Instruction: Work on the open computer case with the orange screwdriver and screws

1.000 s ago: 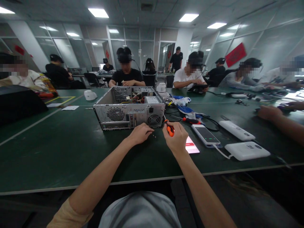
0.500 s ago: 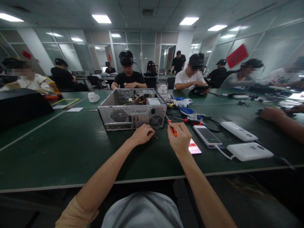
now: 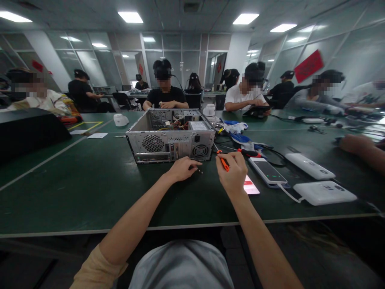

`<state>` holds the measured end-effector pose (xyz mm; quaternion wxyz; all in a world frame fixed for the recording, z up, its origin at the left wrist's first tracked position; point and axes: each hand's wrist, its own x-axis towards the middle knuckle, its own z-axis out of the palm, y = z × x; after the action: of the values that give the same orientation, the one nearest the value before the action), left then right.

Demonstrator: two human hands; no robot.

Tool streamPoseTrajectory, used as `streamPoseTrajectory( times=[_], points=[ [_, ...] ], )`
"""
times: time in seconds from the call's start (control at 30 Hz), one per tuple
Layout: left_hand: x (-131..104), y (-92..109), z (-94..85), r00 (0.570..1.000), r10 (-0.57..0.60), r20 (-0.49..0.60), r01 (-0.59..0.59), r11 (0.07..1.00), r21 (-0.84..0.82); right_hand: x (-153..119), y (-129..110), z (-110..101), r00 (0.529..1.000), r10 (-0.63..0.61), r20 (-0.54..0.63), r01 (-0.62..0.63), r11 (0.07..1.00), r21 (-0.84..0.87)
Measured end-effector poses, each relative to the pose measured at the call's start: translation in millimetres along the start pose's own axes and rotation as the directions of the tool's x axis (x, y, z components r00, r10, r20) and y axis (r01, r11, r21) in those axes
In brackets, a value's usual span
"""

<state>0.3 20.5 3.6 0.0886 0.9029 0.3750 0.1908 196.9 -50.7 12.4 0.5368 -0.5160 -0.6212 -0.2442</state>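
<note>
An open metal computer case [image 3: 171,138] lies on its side on the green table, its rear panel with fan grilles toward me. My right hand [image 3: 233,170] is closed round the orange handle of a screwdriver [image 3: 223,161]; the shaft points up and away by the case's right rear corner. In front of the rear panel rests my left hand [image 3: 183,169], index finger stretched out to the right, with nothing visible in it. Beside its fingertips a few small screws [image 3: 200,171] lie on the table.
Right of my right hand are a lit phone [image 3: 251,186], a white device with a dark screen [image 3: 267,170], white power banks [image 3: 325,192], a red-and-black tool handle [image 3: 249,153] and blue-white gloves [image 3: 240,138]. A black panel [image 3: 30,134] stands at left. Several people sit around.
My left index finger has straightened out to the right. The view has shifted slightly. My right hand still holds the screwdriver, which now leans more.
</note>
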Motion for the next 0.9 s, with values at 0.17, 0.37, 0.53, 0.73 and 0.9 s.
streamPoseTrajectory(
  times=[0.17, 0.37, 0.53, 0.73, 0.9],
  points=[
    [0, -1, 0.9, 1.000, 0.017, -0.020, -0.018, 1.000, -0.026, 2, -6, -2, 0.997, 0.065, 0.047, -0.067, 0.997, 0.048],
    [0, -1, 1.9, 1.000, -0.001, 0.008, 0.001, 0.997, -0.081, -1, -2, 0, 0.993, 0.116, 0.016, -0.116, 0.992, 0.044],
    [2, 0, 2.0, 1.000, -0.011, 0.021, 0.014, 0.987, -0.157, -1, -1, 1, 0.995, 0.056, -0.077, -0.050, 0.995, 0.088],
    [0, 1, 1.7, 1.000, -0.015, -0.004, 0.014, 0.986, -0.167, 1, 1, 0, 0.994, 0.015, -0.107, -0.008, 0.998, 0.065],
    [9, 19, 2.6, 0.971, -0.121, -0.206, -0.024, 0.810, -0.587, -1, -2, 0, 0.996, 0.064, -0.068, -0.053, 0.988, 0.147]
  ],
)
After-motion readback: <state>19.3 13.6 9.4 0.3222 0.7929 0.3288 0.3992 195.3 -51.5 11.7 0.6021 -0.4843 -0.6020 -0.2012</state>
